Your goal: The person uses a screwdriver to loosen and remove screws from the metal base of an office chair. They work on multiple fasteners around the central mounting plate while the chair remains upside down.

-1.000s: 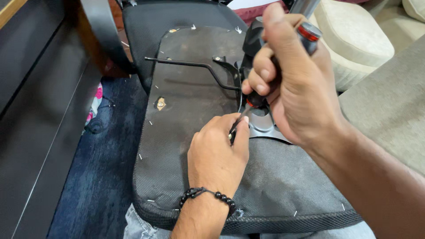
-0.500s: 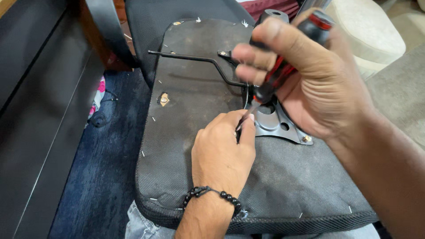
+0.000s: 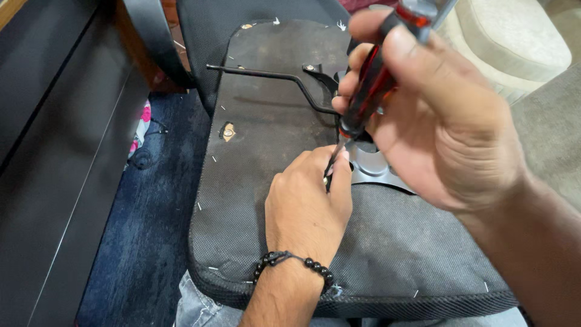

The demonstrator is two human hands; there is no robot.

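Scene: underside of an office chair seat (image 3: 387,260), upturned across the person's lap, seen from above.
Right hand (image 3: 442,121): closed round the red-and-black handle of a screwdriver (image 3: 369,91); thumb on top, fingers curled under.
Screwdriver: tilted, handle up & to the right, thin shaft running down-left to the tip.
Left hand (image 3: 305,206): resting on the seat fabric, fingers pinched shut round the screwdriver's tip at approx the edge of the metal plate; whatever sits under the tip is hidden by the fingers.
Wrist: black bead bracelet (image 3: 296,263) on the left wrist.
Metal plate (image 3: 369,166): grey mounting plate bolted to the seat's underside, mostly covered by the right hand; just beside the left fingertips.
Lever (image 3: 266,75): thin black bent rod running from the seat's left side to the mechanism, lying above the dark board.
Board (image 3: 266,121): dark hard panel w/ staples along its edge & a small brass-coloured fitting (image 3: 227,131) to the left, well apart from both hands.
Seat edge: black mesh fabric, stapled, nearest the camera; jeans visible below it.
Surroundings: blue carpet (image 3: 139,242) on the left, dark cabinet front far left, beige cushions (image 3: 514,42) top right.
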